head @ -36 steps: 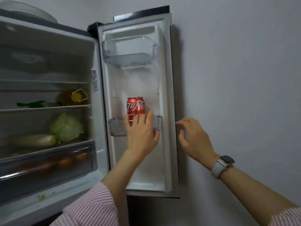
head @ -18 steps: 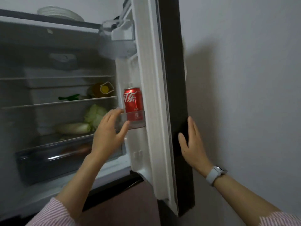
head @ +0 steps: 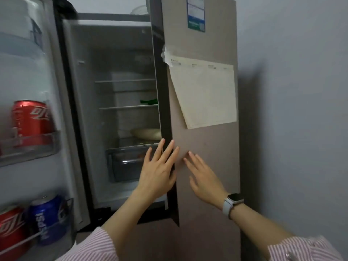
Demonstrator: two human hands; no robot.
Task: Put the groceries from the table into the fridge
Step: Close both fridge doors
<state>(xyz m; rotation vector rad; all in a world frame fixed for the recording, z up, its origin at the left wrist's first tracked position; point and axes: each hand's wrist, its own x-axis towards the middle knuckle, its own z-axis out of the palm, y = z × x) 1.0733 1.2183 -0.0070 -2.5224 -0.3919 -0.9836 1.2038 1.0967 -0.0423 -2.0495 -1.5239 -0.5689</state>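
The fridge (head: 124, 53) stands with its left door (head: 28, 72) wide open. The brown right door (head: 207, 147) is swung most of the way across the compartment. My left hand (head: 158, 174) lies flat with fingers spread over that door's dark leading edge. My right hand (head: 203, 178), a watch on its wrist, rests flat on the door's outer face. Neither hand holds anything. A red cola can (head: 30, 119) stands in the left door's middle bin. A second red can (head: 11, 228) and a blue Pepsi can (head: 47, 219) stand in the bin below.
Through the gap I see wire shelves, a green item (head: 148, 101), a pale long vegetable (head: 146, 133) and the clear crisper drawer (head: 128, 162). A cream paper sheet (head: 205, 93) and a label (head: 195, 14) stick to the right door. A grey wall (head: 291, 110) is at right.
The right door has swung from open to nearly shut. Both hands have moved onto its edge and outer face. The view has shifted, bringing the left door and its cans into sight.
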